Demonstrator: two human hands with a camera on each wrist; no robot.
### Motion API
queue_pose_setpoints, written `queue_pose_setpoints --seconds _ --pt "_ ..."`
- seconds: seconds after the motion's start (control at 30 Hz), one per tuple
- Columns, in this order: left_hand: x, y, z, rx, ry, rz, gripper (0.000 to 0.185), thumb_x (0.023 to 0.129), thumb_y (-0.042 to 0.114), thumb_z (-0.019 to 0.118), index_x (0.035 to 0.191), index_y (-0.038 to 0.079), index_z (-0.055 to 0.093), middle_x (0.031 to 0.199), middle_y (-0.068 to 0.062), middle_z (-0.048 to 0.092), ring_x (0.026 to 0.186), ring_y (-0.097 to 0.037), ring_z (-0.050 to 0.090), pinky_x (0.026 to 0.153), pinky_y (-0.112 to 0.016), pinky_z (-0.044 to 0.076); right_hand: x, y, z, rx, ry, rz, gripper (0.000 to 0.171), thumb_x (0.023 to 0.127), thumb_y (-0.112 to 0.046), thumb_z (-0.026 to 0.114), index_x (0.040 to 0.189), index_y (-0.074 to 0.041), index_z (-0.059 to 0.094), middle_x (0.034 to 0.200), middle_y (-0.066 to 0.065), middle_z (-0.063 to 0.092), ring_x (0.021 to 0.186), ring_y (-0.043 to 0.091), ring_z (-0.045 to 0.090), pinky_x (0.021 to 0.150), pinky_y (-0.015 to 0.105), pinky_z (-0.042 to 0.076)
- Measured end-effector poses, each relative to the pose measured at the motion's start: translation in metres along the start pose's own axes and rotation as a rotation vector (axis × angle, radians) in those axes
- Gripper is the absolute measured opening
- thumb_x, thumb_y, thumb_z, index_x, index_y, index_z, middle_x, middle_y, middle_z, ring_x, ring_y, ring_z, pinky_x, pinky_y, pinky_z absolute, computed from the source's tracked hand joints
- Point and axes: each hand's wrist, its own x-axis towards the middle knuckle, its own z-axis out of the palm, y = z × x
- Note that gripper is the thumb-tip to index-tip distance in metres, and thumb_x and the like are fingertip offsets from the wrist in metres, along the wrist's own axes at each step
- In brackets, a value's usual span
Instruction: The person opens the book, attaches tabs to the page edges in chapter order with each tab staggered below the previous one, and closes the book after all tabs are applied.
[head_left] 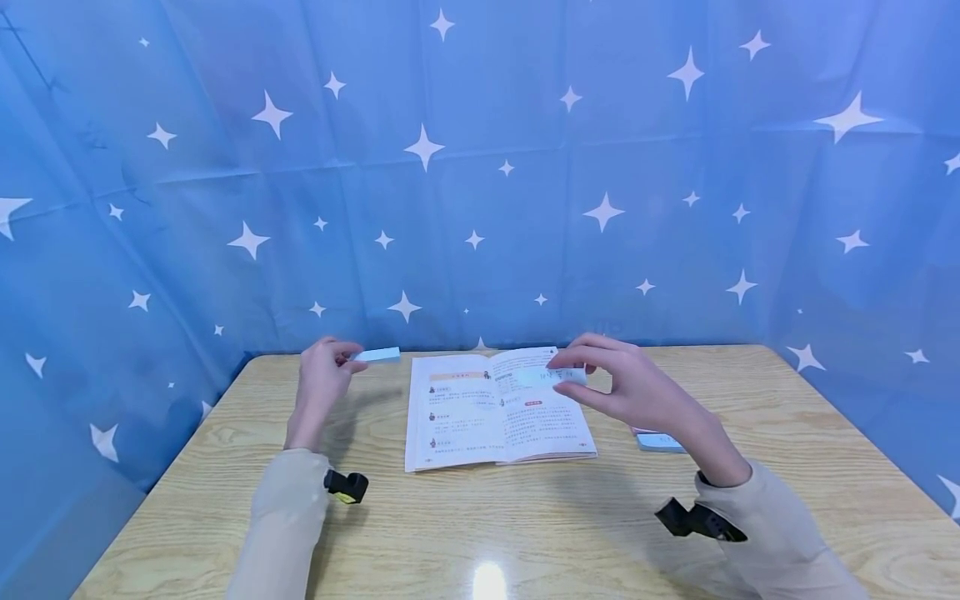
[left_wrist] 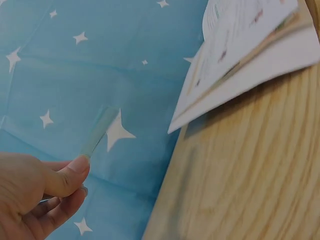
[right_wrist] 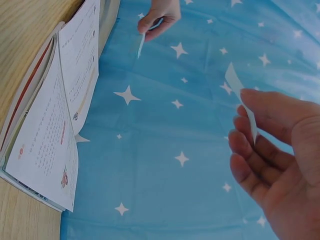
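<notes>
Fingertips of the left hand [head_left: 321,377] pinch one end of a pale blue sticky note [head_left: 377,356], thumb pressed on top, so the strip juts out level toward the open book [head_left: 495,408] and hangs in the air just left of the book's top corner. In the left wrist view the same strip [left_wrist: 99,131] stands up from the thumb, thin and slightly see-through. The right hand [head_left: 637,387] holds a second sticky note [head_left: 558,376] between thumb and forefinger, with the other fingers loosely spread, above the book's right page near its upper edge; the right wrist view shows this strip [right_wrist: 240,97] curling a little at its free end.

Both notes look very light and limp, likely to bend or flutter if held far from the grip, and tacky along one edge. A hold at the non-sticky end, with thumb and forefinger only, seems best.

Further out, the book lies flat on the wooden table [head_left: 525,517], pages showing printed text and small pictures. A pad of blue notes [head_left: 660,442] sits just right of the book, partly hidden by the right wrist. A blue star-printed cloth [head_left: 480,167] hangs behind the book.
</notes>
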Motion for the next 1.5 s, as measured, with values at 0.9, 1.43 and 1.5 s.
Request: queue_pose_setpoints --seconds 0.9,1.43,1.5 --pt "-0.009 -0.048 -0.002 0.025 -0.157 -0.194 0.020 0.090 0.004 0.074 0.108 -0.005 0.076 0.112 -0.024 0.070 0.103 -0.035 0.061 0.086 -0.048 0.050 0.000 0.001 0.004 0.018 -0.044 0.026 0.026 0.089 -0.008 0.077 0.114 -0.012 0.073 0.109 -0.007 0.066 0.088 0.006 0.057 0.073 0.027 0.051" --pt "-0.005 -0.054 0.002 0.116 -0.241 -0.194 0.026 0.093 0.000 0.068 0.118 -0.008 0.071 0.115 -0.028 0.067 0.109 -0.042 0.059 0.088 -0.052 0.049 0.000 0.003 0.003 0.021 -0.040 0.031 0.026 0.089 -0.008 0.078 0.114 -0.013 0.073 0.108 -0.008 0.066 0.089 0.006 0.057 0.073 0.026 0.050" --pt "-0.005 -0.054 0.003 0.124 -0.250 -0.196 0.031 0.094 -0.001 0.066 0.124 -0.008 0.067 0.116 -0.028 0.064 0.107 -0.041 0.058 0.086 -0.050 0.050 0.000 0.003 0.002 0.022 -0.036 0.030 0.026 0.089 -0.007 0.077 0.114 -0.013 0.073 0.108 -0.008 0.066 0.089 0.006 0.057 0.073 0.026 0.050"
